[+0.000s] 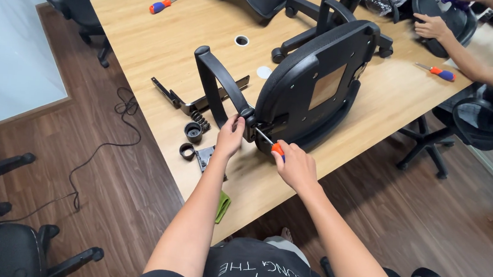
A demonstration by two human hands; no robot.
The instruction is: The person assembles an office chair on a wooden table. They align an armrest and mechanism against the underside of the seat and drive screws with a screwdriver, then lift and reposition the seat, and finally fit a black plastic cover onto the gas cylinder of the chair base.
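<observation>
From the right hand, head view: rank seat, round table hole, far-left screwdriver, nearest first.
From the right hand:
1. Seat, on edge just beyond the hand.
2. Table hole, mid-table, left of the seat.
3. Screwdriver, far-left corner of the table.

My fingers (pixel 237 123) rest on the matt black plastic armrest (pixel 215 86) of the seat shell (pixel 315 85), also matt moulded plastic. My screwdriver (pixel 271 143) has a bright metal shaft and glossy orange handle. The table (pixel 165 50) is smooth, light wood-grain laminate.
</observation>
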